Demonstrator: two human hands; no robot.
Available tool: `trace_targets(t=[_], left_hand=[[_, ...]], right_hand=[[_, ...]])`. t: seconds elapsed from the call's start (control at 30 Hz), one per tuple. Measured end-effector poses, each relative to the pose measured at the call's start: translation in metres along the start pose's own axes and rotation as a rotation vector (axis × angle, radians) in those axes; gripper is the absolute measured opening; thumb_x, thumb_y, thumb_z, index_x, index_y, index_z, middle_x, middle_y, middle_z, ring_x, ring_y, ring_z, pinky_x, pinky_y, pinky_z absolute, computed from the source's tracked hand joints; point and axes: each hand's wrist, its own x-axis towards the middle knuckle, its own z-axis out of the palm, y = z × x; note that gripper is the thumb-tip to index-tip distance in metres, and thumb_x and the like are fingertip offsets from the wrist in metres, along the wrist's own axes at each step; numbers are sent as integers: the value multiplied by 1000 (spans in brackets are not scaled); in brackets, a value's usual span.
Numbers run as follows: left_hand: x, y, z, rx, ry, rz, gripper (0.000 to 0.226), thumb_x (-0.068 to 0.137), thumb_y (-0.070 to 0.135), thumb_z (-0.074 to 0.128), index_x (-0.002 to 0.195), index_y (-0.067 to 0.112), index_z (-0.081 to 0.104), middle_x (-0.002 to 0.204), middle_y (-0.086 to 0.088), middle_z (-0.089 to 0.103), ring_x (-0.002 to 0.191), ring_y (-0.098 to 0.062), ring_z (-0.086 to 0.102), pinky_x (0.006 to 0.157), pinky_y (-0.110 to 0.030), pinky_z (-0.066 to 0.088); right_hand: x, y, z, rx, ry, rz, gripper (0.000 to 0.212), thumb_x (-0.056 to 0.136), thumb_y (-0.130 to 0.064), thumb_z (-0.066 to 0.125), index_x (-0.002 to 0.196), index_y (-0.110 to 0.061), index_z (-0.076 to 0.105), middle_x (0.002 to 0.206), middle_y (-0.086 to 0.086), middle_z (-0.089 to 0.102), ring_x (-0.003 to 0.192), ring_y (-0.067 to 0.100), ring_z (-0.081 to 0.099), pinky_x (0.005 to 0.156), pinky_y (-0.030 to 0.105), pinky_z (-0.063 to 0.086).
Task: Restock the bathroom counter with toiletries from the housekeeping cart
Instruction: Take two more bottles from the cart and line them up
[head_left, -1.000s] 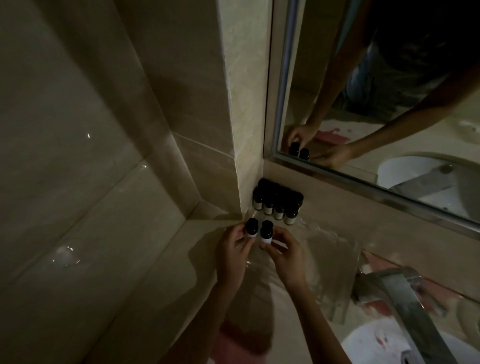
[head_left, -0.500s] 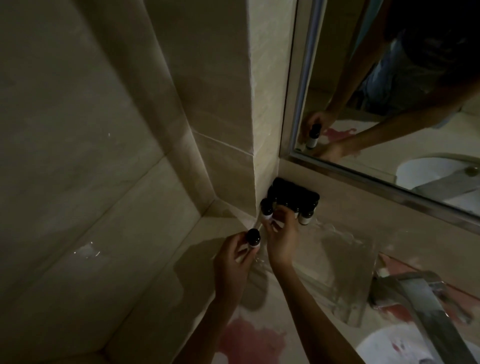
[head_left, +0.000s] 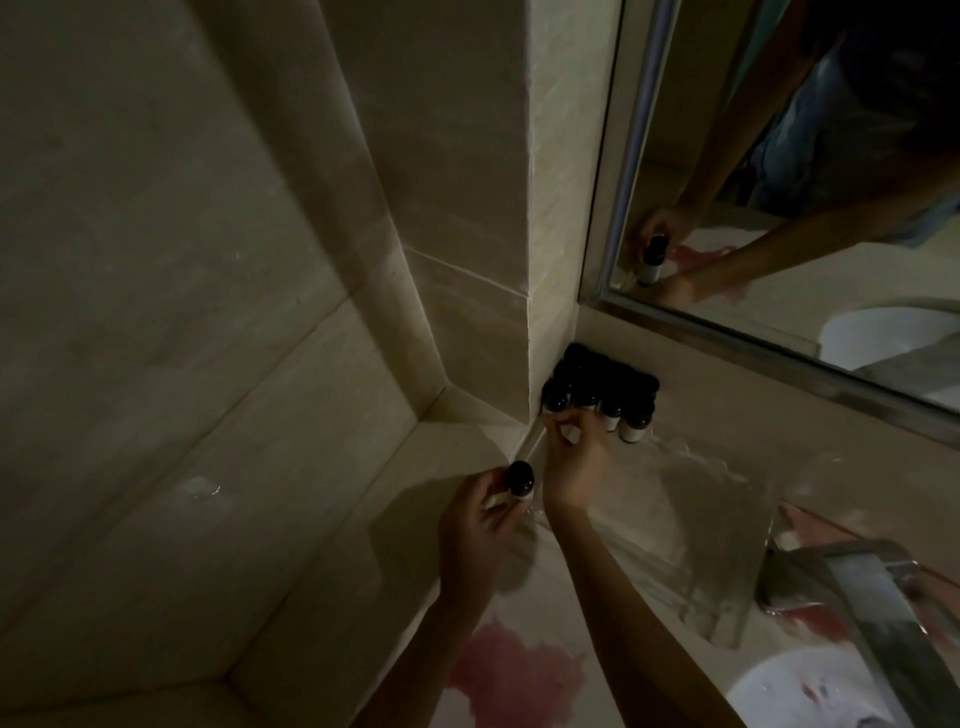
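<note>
Head view: dim bathroom counter (head_left: 363, 545) corner.
Left hand (head_left: 470, 525): grips a black-capped mini bottle (head_left: 519, 480) above the counter.
Right hand (head_left: 571, 462): pinches a second bottle (head_left: 571, 434) at the cluster's front.
Bottle cluster (head_left: 608, 382): in the corner, below the mirror (head_left: 779, 234); white labels unreadable.

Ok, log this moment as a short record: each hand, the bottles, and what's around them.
Left hand: holds loose bottle, apart from the group
Right hand: pinches front bottle at the group's near edge
Bottle group: dark caps, packed in the corner under the mirror
Tray: clear, between group and tap
Light: dim
</note>
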Motion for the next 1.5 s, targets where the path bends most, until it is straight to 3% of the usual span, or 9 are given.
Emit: trace_targets(t=[0.1, 0.23, 0.4, 0.6, 0.73, 0.87, 1.0, 1.17, 1.5], left_hand=[[1, 4, 3, -32, -4, -7, 33, 78, 11, 78, 110, 13, 68, 101, 6, 72, 96, -2, 67, 78, -23, 57], [8, 15, 8, -106, -24, -57, 30, 77, 12, 79, 104, 17, 69, 93, 6, 73, 89, -4, 69, 71, -17, 53], [16, 22, 16, -175, -144, -141, 39, 75, 6, 79, 100, 33, 64, 92, 8, 73, 89, -14, 70, 73, -27, 56], [16, 25, 23, -206, -223, -163, 35, 74, -2, 77, 99, 21, 65, 95, -4, 73, 89, -21, 71, 76, -31, 56], [16, 21, 26, -171, -197, -194, 38, 75, -2, 76, 101, 22, 64, 96, -2, 73, 91, -15, 70, 81, -29, 56], [10, 13, 26, -59, -193, -181, 44, 74, -2, 77, 111, 20, 64, 94, 9, 69, 86, 1, 66, 76, -15, 52], [3, 10, 26, -30, -181, -183, 45, 75, -1, 76, 115, 17, 64, 99, 1, 70, 89, -6, 65, 74, -11, 50], [3, 9, 26, -9, -193, -194, 46, 76, -4, 73, 117, 15, 64, 95, 4, 68, 89, -9, 66, 75, -11, 50], [2, 10, 20, -18, -248, -202, 44, 80, 1, 71, 119, 20, 61, 94, 11, 67, 89, -4, 65, 77, -16, 52]], right_hand=[[-1, 1, -5, 34, -54, 38, 7, 83, -14, 71, 82, -11, 65, 88, 0, 66, 79, 12, 62, 71, 33, 54], [-9, -11, -37, 214, -248, 175, 13, 87, -16, 69, 100, -17, 71, 99, -7, 70, 87, 0, 63, 73, 16, 51], [-15, -19, -83, 438, -621, 253, 27, 87, -9, 68, 114, -10, 68, 104, 2, 74, 98, 14, 69, 82, 24, 55], [-4, -10, -99, 279, -716, 195, 27, 78, -5, 76, 105, -7, 71, 98, 6, 74, 93, 20, 70, 78, 20, 52], [5, -9, -97, 240, -634, 201, 24, 78, -5, 76, 99, -16, 71, 97, 2, 73, 86, 4, 68, 73, 13, 50], [10, -7, -78, 131, -378, 172, 30, 80, -8, 76, 108, -13, 69, 102, -7, 67, 88, -4, 62, 68, 4, 47], [5, -5, -54, 119, -221, 74, 36, 82, -7, 74, 117, -8, 66, 108, -2, 66, 94, 0, 62, 79, 10, 50], [1, -9, -38, 154, -39, 95, 22, 83, 1, 71, 104, 1, 62, 100, 5, 61, 90, -13, 56, 77, 6, 49], [-2, -10, -32, 159, 41, 146, 20, 83, -10, 74, 94, -3, 58, 90, 0, 60, 84, -18, 54, 69, 2, 45]])
